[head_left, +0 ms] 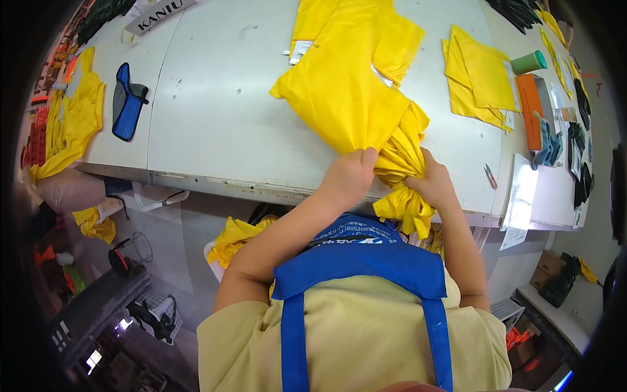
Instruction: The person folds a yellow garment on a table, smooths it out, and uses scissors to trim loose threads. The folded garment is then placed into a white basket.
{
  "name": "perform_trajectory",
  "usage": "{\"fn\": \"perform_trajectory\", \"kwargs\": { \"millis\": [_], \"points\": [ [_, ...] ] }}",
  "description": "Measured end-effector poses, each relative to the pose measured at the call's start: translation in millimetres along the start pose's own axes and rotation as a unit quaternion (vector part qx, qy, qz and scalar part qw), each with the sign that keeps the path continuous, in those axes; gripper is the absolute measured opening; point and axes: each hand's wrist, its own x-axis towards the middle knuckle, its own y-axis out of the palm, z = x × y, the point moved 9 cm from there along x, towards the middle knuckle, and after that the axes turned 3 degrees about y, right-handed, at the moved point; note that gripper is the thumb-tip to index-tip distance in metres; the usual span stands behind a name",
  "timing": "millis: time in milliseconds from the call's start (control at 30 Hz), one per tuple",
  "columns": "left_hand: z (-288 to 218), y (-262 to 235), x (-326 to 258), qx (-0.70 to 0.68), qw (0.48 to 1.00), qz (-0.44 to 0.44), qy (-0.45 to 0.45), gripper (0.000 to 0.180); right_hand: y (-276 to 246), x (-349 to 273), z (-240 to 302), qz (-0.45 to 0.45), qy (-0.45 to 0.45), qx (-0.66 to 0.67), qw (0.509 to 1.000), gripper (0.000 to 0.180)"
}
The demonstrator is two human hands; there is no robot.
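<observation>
A large piece of yellow fabric [346, 91] lies across the white table and is gathered toward its front edge. My left hand [353, 171] is closed on the cloth, pinching a bunch of it. On the right side of the gathered folds, my right hand [434, 181] grips the same fabric, its thumb pressed against the bundle. Below my hands a bunched end of the cloth [406, 208] hangs past the table edge, in front of my blue apron [359, 264]. Parts of the fingers are hidden by the folds.
Flat yellow pieces [483, 75], a green thread cone [528, 63], an orange box [530, 111] and small snips [490, 176] lie at right. A blue-and-grey item [127, 103] and another yellow garment [75, 114] are at left. Under the table, a bin holds yellow cloth [238, 238].
</observation>
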Motion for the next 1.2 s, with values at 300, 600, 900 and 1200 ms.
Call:
{"fn": "perform_trajectory", "kwargs": {
  "millis": [300, 600, 900, 1200],
  "points": [
    [-12, -38, 41, 0.047, 0.998, -0.029, -0.028, 0.042, 2, -8, 33, -0.023, -0.051, -0.064, 0.996, 0.079],
    [33, -5, 77, 0.105, 0.983, 0.060, -0.141, 0.028, 6, -19, 46, -0.027, -0.111, -0.149, 0.982, 0.078],
    [-24, 22, 81, 0.111, 0.985, 0.028, 0.133, 0.011, 16, -19, 57, -0.070, -0.205, -0.170, 0.961, 0.064],
    [0, -53, -11, -0.115, 0.974, -0.174, 0.083, 0.043, -19, -3, -8, -0.129, -0.040, 0.229, 0.964, 0.065]
  ]
}}
